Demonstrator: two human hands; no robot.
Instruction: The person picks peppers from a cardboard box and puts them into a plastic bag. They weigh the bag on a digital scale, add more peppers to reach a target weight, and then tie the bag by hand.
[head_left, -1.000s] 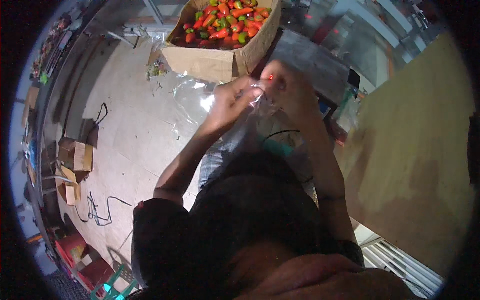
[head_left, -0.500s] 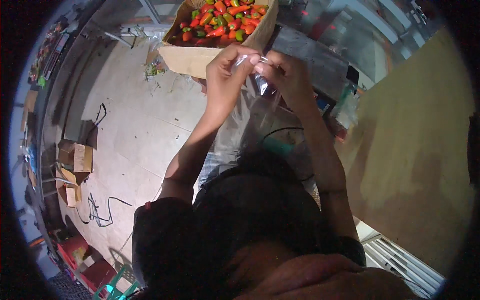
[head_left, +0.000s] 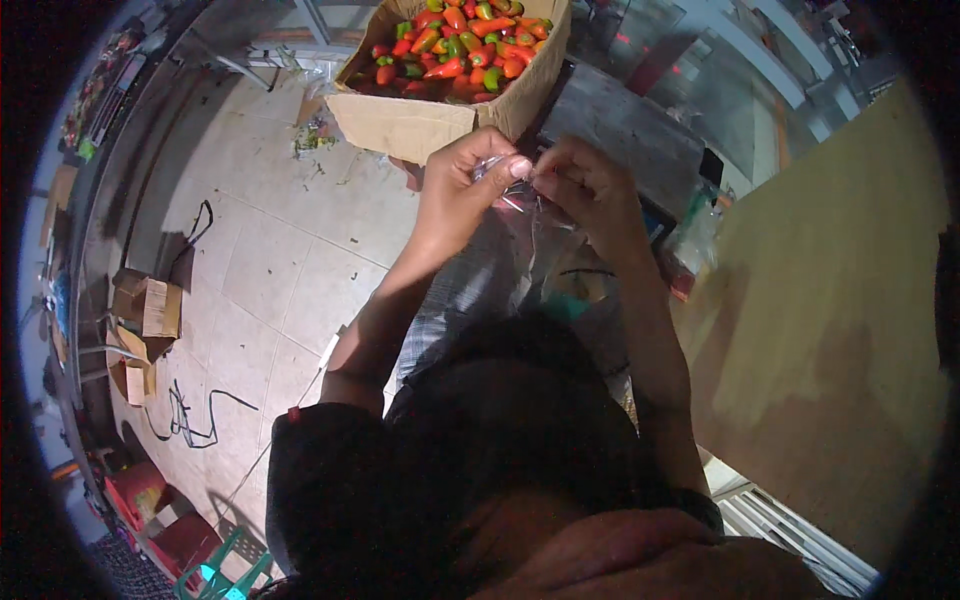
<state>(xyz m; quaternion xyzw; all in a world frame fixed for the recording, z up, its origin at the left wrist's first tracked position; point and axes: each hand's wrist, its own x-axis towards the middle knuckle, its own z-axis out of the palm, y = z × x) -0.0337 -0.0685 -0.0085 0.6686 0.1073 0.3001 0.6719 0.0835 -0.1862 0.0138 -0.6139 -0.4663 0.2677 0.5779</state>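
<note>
A clear plastic bag [head_left: 522, 232] hangs in front of my body, its top edge pinched between my two hands. My left hand [head_left: 455, 195] has thumb and fingers closed on crumpled film. Close beside it, fingertips almost meeting, my right hand [head_left: 598, 195] pinches the same edge. What lies inside the bag, if anything, I cannot make out. Just beyond my hands stands an open cardboard box [head_left: 400, 122], filled with red, orange and green peppers [head_left: 455, 55].
A dark flat surface [head_left: 625, 115] lies right of the box. Farther right rises a large plywood board [head_left: 820, 310]. Torn cardboard [head_left: 160, 308], black cord [head_left: 195, 415] and a green plastic stool [head_left: 235, 560] lie along the left on the tiled floor [head_left: 255, 250].
Both hands have come down and closer to my body with the bag between them. The box sits slightly lower and farther right in view.
</note>
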